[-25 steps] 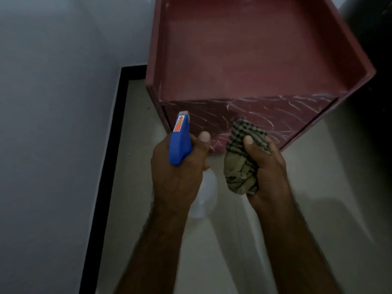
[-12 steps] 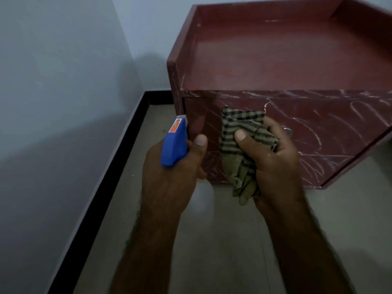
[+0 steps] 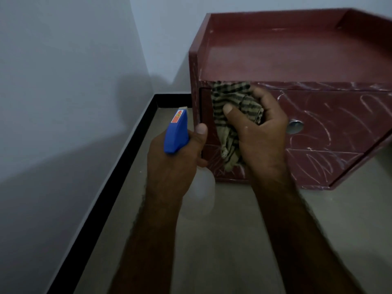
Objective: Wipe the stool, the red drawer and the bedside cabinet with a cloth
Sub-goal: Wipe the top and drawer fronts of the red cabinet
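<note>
Right hand (image 3: 263, 141) is clamped on one checked cloth (image 3: 231, 102), left hand (image 3: 169, 166) on one spray bottle (image 3: 176, 134). Its orange label (image 3: 177, 118) cannot be read.

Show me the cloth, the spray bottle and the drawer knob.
cloth (image 3: 231, 96), head view, checked upper fold.
spray bottle (image 3: 177, 134), head view, blue trigger head.
drawer knob (image 3: 294, 126), head view, metal face.

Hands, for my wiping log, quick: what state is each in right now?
Left hand: closed round the spray bottle.
Right hand: closed on the checked cloth, against the red drawer front.
</note>
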`<state>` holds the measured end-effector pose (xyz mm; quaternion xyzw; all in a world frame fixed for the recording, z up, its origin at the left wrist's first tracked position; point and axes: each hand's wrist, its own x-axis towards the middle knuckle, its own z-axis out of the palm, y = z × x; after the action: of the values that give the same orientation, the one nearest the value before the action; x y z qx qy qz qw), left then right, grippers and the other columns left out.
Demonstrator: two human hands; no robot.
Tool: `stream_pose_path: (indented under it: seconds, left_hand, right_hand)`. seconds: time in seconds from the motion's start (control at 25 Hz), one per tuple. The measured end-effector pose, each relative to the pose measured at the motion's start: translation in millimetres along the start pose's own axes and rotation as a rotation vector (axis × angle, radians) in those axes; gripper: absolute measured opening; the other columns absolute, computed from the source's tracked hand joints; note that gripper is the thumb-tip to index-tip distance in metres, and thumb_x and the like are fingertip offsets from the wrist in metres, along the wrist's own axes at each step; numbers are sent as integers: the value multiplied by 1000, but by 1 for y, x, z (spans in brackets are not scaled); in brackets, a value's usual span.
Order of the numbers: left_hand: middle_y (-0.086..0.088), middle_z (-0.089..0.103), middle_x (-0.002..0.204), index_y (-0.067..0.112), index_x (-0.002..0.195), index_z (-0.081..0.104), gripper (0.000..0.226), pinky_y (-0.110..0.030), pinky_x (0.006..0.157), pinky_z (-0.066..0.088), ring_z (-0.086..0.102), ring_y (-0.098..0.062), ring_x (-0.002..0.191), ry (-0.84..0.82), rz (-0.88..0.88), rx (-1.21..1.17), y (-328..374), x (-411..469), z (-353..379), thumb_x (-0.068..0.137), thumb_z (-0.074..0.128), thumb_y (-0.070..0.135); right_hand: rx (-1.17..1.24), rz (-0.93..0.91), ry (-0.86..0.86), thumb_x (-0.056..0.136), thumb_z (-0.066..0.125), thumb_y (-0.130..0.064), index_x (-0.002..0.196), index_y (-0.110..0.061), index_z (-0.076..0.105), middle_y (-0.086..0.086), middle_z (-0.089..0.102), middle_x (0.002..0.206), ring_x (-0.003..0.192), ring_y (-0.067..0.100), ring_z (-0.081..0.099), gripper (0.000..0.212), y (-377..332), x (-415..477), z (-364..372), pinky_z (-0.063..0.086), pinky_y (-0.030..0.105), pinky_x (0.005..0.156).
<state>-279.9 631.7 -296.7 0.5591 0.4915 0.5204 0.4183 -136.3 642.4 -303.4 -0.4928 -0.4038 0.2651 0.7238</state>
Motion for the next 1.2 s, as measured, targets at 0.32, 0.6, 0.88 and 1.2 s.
stream_pose_path:
  seconds: [0.32,0.6,0.88,1.2]
  left_hand:
    - [2,64,66,26,79,55,24,-20,65,48,71,-18,62,4,-18,28,-1,2,1,93,67,43]
    - [9,61,71,20,86,57,26,-25,66,53,73,-21,64,-12,8,34,-7,-3,0,93,67,43]
    - [3,66,76,15,85,59,28,0,54,44,73,-21,65,-79,-53,75,-5,-11,0,94,67,40]
    - [1,67,72,17,87,59,28,-21,66,45,74,-24,68,-63,-65,52,2,-11,-1,93,67,43]
  right_hand:
    - [24,-26,257,77,86,-20,119,-23,69,4,76,115,105,23,75,44,-4,8,-38,62,49,90]
    - [15,-13,268,75,87,-26,124,-22,69,6,74,122,109,26,74,52,-2,8,-50,62,49,90]
    - [-9,-13,254,83,83,-13,120,-20,70,3,76,114,101,19,76,40,-5,6,-55,64,42,85]
    - [-108,-119,240,83,83,-14,124,-14,68,2,76,114,102,16,75,43,-5,10,-51,64,41,87]
